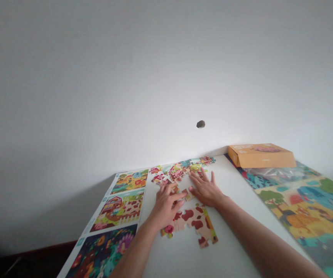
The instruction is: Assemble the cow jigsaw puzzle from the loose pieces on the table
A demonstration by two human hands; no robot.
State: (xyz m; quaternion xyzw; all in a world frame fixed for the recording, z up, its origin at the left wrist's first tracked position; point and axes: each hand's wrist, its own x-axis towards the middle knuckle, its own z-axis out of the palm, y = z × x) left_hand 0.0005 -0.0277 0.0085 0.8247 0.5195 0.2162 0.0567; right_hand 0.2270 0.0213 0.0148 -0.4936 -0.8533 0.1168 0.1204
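My left hand [166,202] rests on the white table [235,185] with its fingers curled over a small puzzle piece [187,194] that it pinches at the tips. My right hand [205,187] lies flat beside it, fingers spread, touching the same piece with the thumb. Just in front of both hands is a joined patch of puzzle with brown cow spots [196,224]. Beyond the fingers lies a loose cluster of colourful puzzle pieces [182,170].
A guide sheet with three printed pictures [120,208] lies along the table's left edge. A large finished puzzle picture [308,208] covers the right side, with an orange box [261,155] at its far end. A pale wall with a small dark hole [200,124] stands behind.
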